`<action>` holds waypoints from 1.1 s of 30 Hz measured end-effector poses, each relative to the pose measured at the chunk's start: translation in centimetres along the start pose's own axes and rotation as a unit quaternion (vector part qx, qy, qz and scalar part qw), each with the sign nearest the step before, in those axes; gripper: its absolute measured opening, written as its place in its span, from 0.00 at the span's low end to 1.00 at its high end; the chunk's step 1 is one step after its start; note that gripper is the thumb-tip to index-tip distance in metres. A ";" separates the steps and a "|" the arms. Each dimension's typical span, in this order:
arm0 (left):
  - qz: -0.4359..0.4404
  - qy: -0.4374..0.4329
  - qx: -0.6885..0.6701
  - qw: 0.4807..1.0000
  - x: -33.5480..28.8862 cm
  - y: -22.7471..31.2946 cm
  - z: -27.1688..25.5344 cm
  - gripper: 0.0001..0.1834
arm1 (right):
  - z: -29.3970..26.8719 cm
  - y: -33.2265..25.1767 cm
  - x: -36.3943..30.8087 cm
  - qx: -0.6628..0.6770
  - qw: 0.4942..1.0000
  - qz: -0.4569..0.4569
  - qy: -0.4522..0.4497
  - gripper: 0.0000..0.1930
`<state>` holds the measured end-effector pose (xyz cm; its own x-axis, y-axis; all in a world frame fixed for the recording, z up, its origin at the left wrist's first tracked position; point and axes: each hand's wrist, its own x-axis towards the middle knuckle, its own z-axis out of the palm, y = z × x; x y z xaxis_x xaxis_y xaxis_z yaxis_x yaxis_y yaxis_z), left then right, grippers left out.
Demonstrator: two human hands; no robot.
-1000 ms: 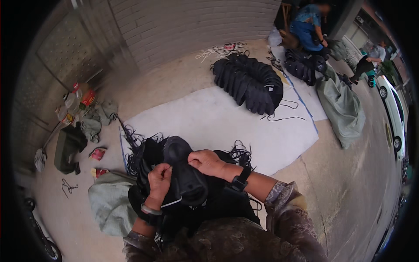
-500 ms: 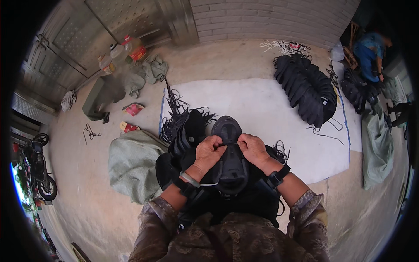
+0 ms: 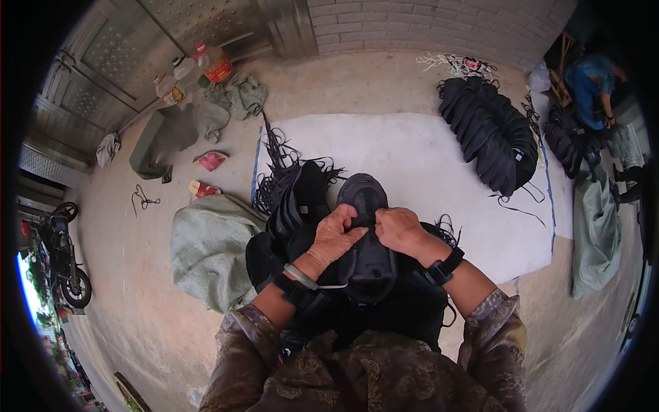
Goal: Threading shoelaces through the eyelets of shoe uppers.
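Note:
A black shoe [image 3: 371, 268] lies lengthwise over my lap, rounded toe pointing away from me. My left hand [image 3: 336, 235] is on its left side, fingers curled over the middle and the thumb stretched across. My right hand [image 3: 401, 232] is closed in a fist on its right side. Whatever the fingertips pinch is hidden between the hands and the dark shoe. Beside my left wrist a thin pale bent rod [image 3: 334, 286] runs toward the shoe. Left of the shoe stands a bundle of black shoe uppers [image 3: 300, 199] with loose laces [image 3: 278, 149].
A white sheet [image 3: 405, 147] covers the floor ahead, bearing a curved row of black shoe uppers [image 3: 480, 127]. A green-grey sack [image 3: 209, 250] lies left; another sack [image 3: 596, 233] lies far right. Plastic bottles [image 3: 214, 64] stand by the metal door. Another person [image 3: 592, 89] is at upper right.
My left thumb has straightened and spread from the fingers. My right hand has closed into a tighter fist and shifted slightly right. The dark strand seen between my fingertips is now hidden.

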<state>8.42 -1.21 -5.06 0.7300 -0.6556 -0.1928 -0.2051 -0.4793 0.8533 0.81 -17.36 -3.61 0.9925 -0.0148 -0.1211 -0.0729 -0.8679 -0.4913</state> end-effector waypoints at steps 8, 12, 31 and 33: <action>-0.003 -0.004 -0.006 1.000 -0.3 0.2 0.2 0.19 | 0.6 0.0 -0.7 0.031 0.996 0.079 0.002 0.09; 0.076 0.023 0.019 0.997 -0.1 0.3 1.4 0.19 | 0.2 -0.7 -1.1 -0.031 0.993 0.113 0.004 0.12; 0.178 0.042 0.073 0.980 -0.8 -1.9 1.6 0.15 | 3.5 -1.3 -2.3 0.056 0.989 0.054 0.127 0.08; 0.180 0.043 0.076 0.980 -0.4 -2.1 1.7 0.16 | 3.3 -1.1 -1.5 0.042 0.992 0.058 0.104 0.08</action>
<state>7.43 -0.92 -7.61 0.6435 -0.7496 0.1552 -0.5500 -0.3118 0.7748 -0.92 -14.71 -5.75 0.9751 -0.2217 -0.0052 -0.1871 -0.8098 -0.5560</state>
